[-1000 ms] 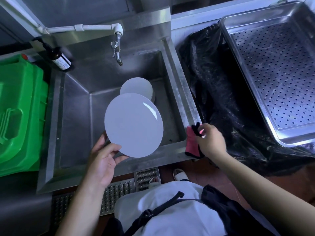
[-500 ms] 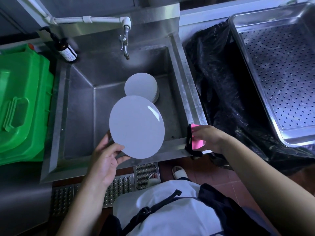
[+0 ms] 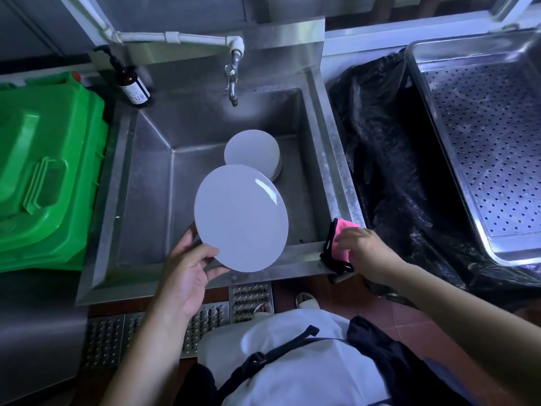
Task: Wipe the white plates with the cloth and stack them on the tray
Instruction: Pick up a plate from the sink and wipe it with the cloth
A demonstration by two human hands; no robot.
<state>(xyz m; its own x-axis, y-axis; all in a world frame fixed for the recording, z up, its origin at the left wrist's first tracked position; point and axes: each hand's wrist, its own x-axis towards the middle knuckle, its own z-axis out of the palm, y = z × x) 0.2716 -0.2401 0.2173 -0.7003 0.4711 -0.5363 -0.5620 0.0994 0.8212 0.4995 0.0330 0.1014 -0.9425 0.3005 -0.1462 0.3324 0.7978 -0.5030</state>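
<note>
Right hand (image 3: 366, 250) now lower on the sink-corner cloth (image 3: 341, 241), grip closed; plate (image 3: 241, 218) pinched in left hand (image 3: 187, 273).

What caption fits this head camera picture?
Left hand holds a white plate over the sink; right hand grabs the pink cloth.

1. Both arms were bare to past the elbow; no sleeves showed.
2. The person wore a white top (image 3: 281, 347).
3. A dark apron (image 3: 389, 353) covered the right side, with a black strap (image 3: 275, 350) and buckle crossing the white.
4. A light shoe (image 3: 306, 300) showed below.
</note>
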